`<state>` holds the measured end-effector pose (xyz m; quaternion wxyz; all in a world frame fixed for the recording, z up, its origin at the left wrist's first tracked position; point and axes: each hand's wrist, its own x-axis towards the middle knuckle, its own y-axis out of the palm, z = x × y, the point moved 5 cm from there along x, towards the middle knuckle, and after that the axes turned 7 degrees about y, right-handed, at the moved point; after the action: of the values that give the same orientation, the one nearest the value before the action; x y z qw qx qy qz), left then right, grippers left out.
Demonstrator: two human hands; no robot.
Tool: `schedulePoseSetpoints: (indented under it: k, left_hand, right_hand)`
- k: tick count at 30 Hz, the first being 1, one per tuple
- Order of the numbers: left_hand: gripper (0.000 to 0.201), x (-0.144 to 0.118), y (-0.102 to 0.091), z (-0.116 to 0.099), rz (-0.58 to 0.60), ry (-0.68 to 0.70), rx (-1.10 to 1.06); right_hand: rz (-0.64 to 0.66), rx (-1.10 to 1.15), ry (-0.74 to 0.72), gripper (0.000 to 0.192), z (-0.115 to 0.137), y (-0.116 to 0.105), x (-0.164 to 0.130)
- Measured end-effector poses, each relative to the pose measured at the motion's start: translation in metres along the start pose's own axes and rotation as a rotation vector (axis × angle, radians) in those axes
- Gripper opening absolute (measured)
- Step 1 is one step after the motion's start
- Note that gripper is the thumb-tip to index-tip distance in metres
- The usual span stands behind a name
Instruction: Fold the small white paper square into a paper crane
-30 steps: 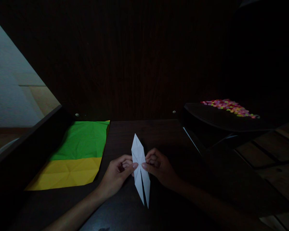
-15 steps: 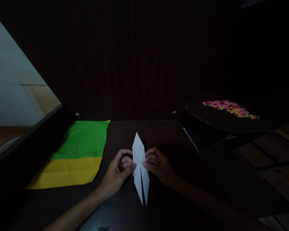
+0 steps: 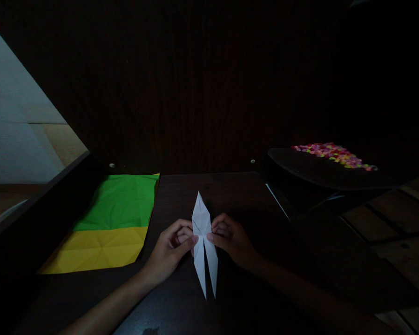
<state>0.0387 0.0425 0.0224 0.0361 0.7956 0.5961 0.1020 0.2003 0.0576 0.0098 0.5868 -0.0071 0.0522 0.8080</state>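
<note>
A folded white origami paper point(image 3: 202, 225) is held between my two hands, over the middle of the dark table. It has one point at the far end and two narrow legs with a slit between them at the near end. My left hand point(image 3: 176, 244) pinches its left edge, thumb on top and fingers curled at the side and beneath. On the opposite edge, my right hand point(image 3: 232, 239) grips in the same way, its thumb near the top of the slit. The undersides of the fingers are partly hidden.
Creased green paper point(image 3: 120, 200) and yellow paper point(image 3: 97, 249) lie left on the dark tabletop point(image 3: 244, 190), beside a raised side board point(image 3: 49, 200). A dark upright panel point(image 3: 195, 93) stands behind. Small colourful pieces point(image 3: 335, 154) lie on a dark surface at right.
The two near legs of the white paper have spread slightly further apart, and its upper part looks a little changed in shape. Both hands keep nearly the same place.
</note>
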Motion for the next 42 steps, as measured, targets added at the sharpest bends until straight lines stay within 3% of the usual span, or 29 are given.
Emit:
schedulePoseSetpoints:
  k: [25,30,36,40,42]
  left_hand:
    - [0.018,-0.002,-0.001,0.000,-0.051,0.022,0.049]
    - [0.029,-0.003,0.001,0.000,-0.050,0.050,-0.010]
    - [0.040,-0.004,-0.001,-0.001,-0.059,0.030,0.051]
    - [0.026,-0.003,-0.003,-0.009,-0.051,0.044,0.213]
    - [0.024,-0.002,-0.002,-0.013,-0.043,0.059,0.261]
  right_hand:
    - [-0.033,-0.075,-0.009,0.010,0.003,0.002,-0.004]
    - [-0.019,-0.066,-0.020,0.015,0.002,0.003,-0.004]
    - [0.009,0.007,0.004,0.038,0.000,0.005,-0.003]
    - [0.059,-0.065,0.020,0.011,0.004,0.007,-0.005]
    - [0.070,-0.100,-0.001,0.015,0.006,0.007,-0.006]
